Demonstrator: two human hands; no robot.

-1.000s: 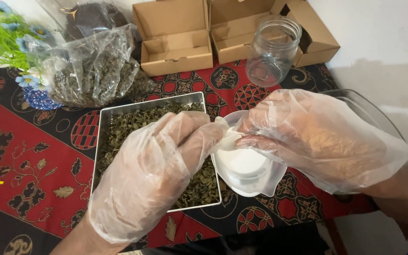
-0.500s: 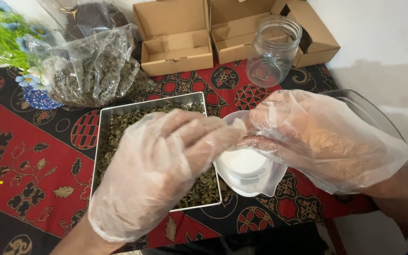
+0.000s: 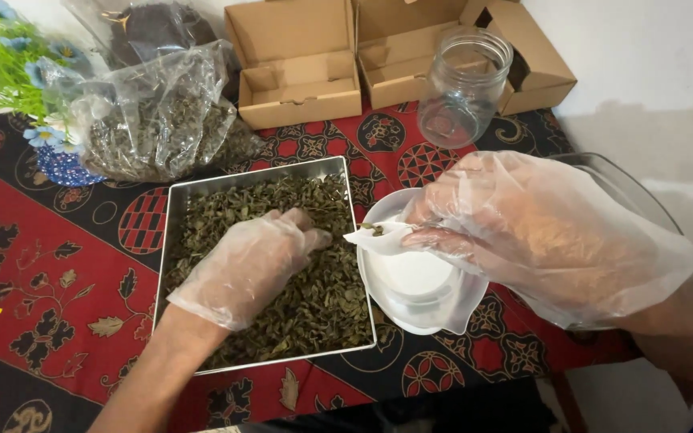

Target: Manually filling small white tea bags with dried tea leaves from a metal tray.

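Both my hands wear loose clear plastic gloves. My left hand (image 3: 252, 265) rests down in a square metal tray (image 3: 168, 210) filled with dried green leaves (image 3: 314, 309), its fingers curled into them. My right hand (image 3: 523, 228) pinches a small white paper pouch (image 3: 378, 235) by its edge and holds it over a white bowl (image 3: 411, 290) just right of the tray. A few green leaf bits show at the pouch's mouth.
A clear bag of dried leaves (image 3: 154, 120) lies behind the tray, beside a pot of blue flowers (image 3: 18, 80). Two open cardboard boxes (image 3: 298, 60) and an empty glass jar (image 3: 463, 84) stand at the back. A clear glass dish (image 3: 627, 192) sits under my right wrist.
My left hand left the pouch at the bowl and moved down and left into the tray of leaves. My right hand stayed at the bowl, holding the pouch.
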